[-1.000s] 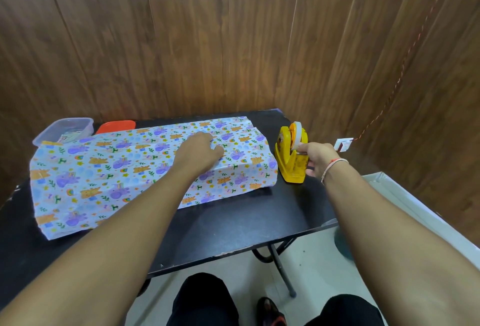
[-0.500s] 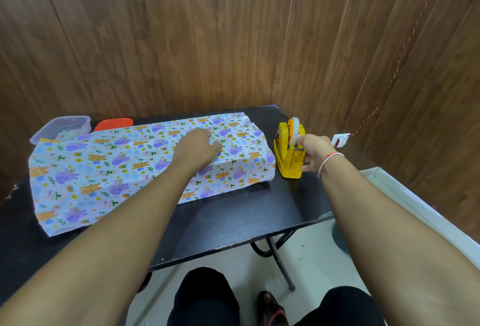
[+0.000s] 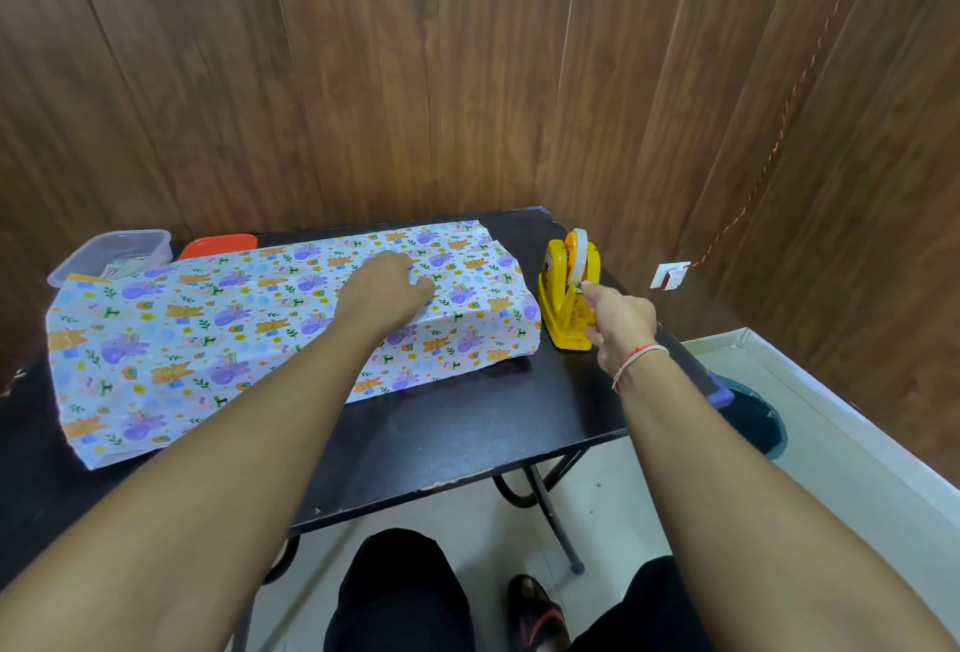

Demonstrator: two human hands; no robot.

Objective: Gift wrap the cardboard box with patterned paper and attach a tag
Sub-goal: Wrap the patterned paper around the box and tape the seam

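Item: gift wrap in progress, early-to-middle stage.

Cardboard box: not directly visible; judged to be lying under the patterned paper [image 3: 249, 334] toward the right half of the black table [image 3: 457, 422], where the sheet is rising into a box-shaped block with a creased front edge.

Patterned paper: lying folded over the box top, a loose length trailing flat to the left. The right end is standing open and unfolded.

Left hand [image 3: 384, 298]: pressing down on the overlapped paper on top of the box, fingers curled loosely, pinning the seam rather than gripping anything.

Right hand [image 3: 621, 321]: reaching to the yellow tape dispenser [image 3: 566, 298] just beside the box's right end; forefinger and thumb are closing narrowly at the cutter, seemingly pinching the tape end, though the strip itself is too faint to confirm.

Also present: clear plastic container [image 3: 111, 256] and an orange lid [image 3: 221, 246] at the table's far left, behind the paper.

Done, as judged: box laid on the paper, sheet folded over.
Outstanding: taping the seam, folding and taping both ends, attaching a tag. No tag can be picked out with certainty.
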